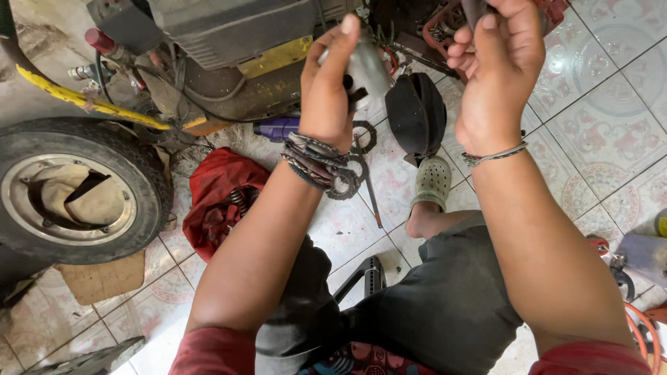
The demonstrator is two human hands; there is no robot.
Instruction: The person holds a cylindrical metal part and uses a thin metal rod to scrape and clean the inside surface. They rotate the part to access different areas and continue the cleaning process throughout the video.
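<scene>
Patterned floor tiles lie under wheel and red rag.

Red rag beside a black tyre — grey shorts, pink-patterned white floor tiles, pale green clog.

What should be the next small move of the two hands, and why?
Probably bring the right hand closer to the left hand. The left hand grips a grey metal part, raised over the tiled floor; the right hand is closed on a thin dark piece at the same height, a gap apart.
</scene>
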